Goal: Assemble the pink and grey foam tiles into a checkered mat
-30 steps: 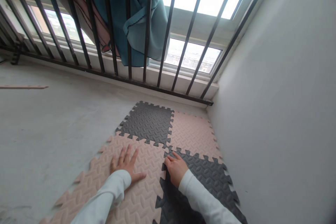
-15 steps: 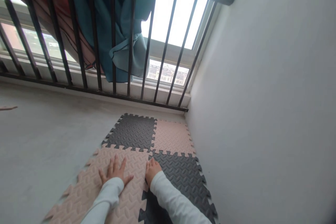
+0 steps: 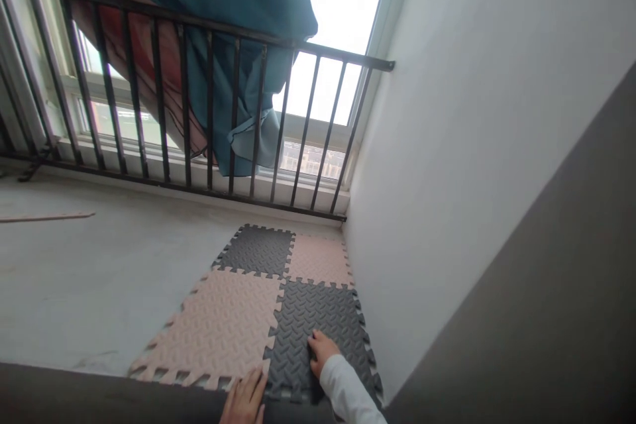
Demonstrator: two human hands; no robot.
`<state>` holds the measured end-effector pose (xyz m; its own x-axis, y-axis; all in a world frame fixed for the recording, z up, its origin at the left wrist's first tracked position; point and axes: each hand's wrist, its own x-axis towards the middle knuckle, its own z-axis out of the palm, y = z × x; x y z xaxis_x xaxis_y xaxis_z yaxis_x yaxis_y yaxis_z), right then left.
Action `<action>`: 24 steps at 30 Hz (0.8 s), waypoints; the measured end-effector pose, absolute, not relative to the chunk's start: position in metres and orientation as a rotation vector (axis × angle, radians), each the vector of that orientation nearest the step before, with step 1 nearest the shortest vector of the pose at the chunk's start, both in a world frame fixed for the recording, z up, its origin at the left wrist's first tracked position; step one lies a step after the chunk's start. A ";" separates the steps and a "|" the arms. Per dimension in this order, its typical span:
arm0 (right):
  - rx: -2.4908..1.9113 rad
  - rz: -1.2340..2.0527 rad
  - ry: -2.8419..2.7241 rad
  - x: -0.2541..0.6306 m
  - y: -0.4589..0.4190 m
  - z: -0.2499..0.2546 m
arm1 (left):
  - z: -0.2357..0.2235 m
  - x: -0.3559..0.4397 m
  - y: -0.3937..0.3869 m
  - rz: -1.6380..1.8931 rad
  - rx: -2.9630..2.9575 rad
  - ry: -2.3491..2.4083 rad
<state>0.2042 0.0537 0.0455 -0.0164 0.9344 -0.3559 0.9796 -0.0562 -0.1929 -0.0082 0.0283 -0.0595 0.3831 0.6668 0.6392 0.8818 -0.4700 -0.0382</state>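
Floor [image 3: 89, 285] carries the foam mat [image 3: 271, 298]; left and far seams of near dark tile [image 3: 318, 310] look meshed. Right hand [image 3: 324, 348] moved off left seam, half-curled on tile, grip unclear; left hand [image 3: 244, 397] moved beside its near-left corner, fingers straight, nothing visibly gripped. Seam pressing looks done.

Two dark foam tiles [image 3: 318, 311] [image 3: 258, 250] and two pink foam tiles [image 3: 223, 321] [image 3: 318, 260] make four; one left hand [image 3: 244, 397] and one right hand [image 3: 324, 350] make two; there is one railing [image 3: 185, 106] and one thin strip [image 3: 47, 217].
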 end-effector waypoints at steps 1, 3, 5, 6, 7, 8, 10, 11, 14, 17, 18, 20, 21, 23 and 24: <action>2.160 -0.600 2.011 0.212 0.042 0.045 | -0.058 -0.010 0.028 -0.803 -2.273 -1.362; 2.212 -0.598 1.892 0.228 0.022 0.045 | -0.058 -0.012 0.027 -0.821 -2.280 -1.391; 2.243 -0.595 1.801 0.239 0.006 0.045 | -0.060 -0.012 0.024 -0.836 -2.295 -1.401; 2.255 -0.584 1.766 0.244 0.000 0.045 | -0.062 -0.013 0.022 -0.843 -2.304 -1.405; 2.266 -0.565 1.738 0.247 -0.006 0.045 | -0.063 -0.013 0.019 -0.849 -2.311 -1.411; 2.277 -0.537 1.720 0.249 -0.010 0.046 | -0.064 -0.013 0.016 -0.855 -2.320 -1.419; 2.282 -0.481 1.718 0.250 -0.016 0.049 | -0.065 -0.015 0.011 -0.864 -2.338 -1.443; 2.282 -0.464 1.720 0.250 -0.018 0.050 | -0.064 -0.016 0.009 -0.867 -2.348 -1.459; 2.266 -0.440 1.713 0.248 -0.015 0.059 | -0.064 -0.018 0.004 -0.879 -2.377 -1.516; 2.210 -0.408 1.723 0.245 -0.005 0.068 | -0.065 -0.020 0.002 -0.895 -2.381 -1.564; 2.189 -0.407 1.731 0.243 -0.002 0.071 | -0.066 -0.021 0.002 -0.897 -2.374 -1.574; 2.171 -0.411 1.722 0.239 0.005 0.073 | -0.069 -0.023 0.002 -0.901 -2.357 -1.583; 2.168 -0.406 1.708 0.237 0.008 0.074 | -0.071 -0.023 0.003 -0.905 -2.349 -1.588; 2.161 -0.391 1.673 0.232 0.013 0.074 | -0.074 -0.024 0.004 -0.917 -2.336 -1.605; 2.156 -0.391 1.659 0.230 0.016 0.074 | -0.075 -0.024 0.005 -0.926 -2.328 -1.623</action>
<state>0.2300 0.0158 0.0739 0.2605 0.8563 -0.4460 0.9653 -0.2229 0.1358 -0.0241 0.0053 -0.0746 0.2215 0.7946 0.5653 0.8911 -0.4004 0.2136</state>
